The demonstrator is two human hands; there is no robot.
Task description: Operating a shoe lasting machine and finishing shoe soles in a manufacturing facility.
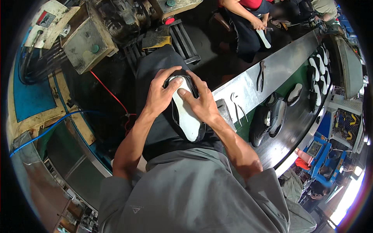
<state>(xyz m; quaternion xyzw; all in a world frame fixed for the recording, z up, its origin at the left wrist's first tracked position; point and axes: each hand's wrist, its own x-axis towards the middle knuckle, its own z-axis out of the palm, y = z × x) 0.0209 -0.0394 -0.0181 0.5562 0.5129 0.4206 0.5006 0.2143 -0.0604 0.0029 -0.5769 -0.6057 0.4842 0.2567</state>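
A black shoe upper [175, 120] lies bottom up across my lap, with a white insole board [185, 114] set in its underside. Around its far end my left hand [165, 87] is closed, the thumb pressing on the white board. My right hand [201, 101] grips the same end from the other side, and its thumb rests on the board too. Whether a last sits inside the upper is hidden. Right of my right hand, lasting pincers [237, 108] lie on a metal ledge [246, 87], and a second pair of pincers [260, 75] lies farther along it.
Black shoes [276, 112] stand on the curved conveyor [299, 124] at the right, with several white-bottomed uppers [318, 72] beyond. A machine with a grey control box [87, 48] stands at the far left. Across the ledge, a person's hands [259, 24] hold a white-soled piece [264, 39].
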